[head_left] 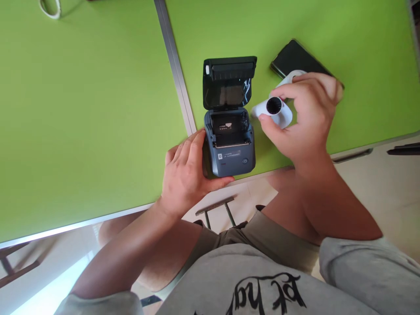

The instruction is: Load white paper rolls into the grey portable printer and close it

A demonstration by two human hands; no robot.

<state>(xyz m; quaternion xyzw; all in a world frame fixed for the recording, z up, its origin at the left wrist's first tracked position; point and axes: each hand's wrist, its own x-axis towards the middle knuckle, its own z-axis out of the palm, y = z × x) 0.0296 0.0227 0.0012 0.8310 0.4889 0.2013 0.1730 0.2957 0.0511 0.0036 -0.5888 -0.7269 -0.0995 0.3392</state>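
Note:
A small dark blue-grey label printer stands near the front edge of the green table, its black lid swung up and its inner bay exposed. Against the printer's left side and front corner rests my left hand, fingers along the side and thumb at the front. To the right of the printer, my right hand pinches a white paper roll with a black ribbed core between thumb and forefinger. Some white paper curls out beneath the fingers.
A black phone-like object lies behind my right hand. A metal strip crosses the green table left of the printer. At the top left is a white ring-shaped item. My legs and a stool are below the table edge.

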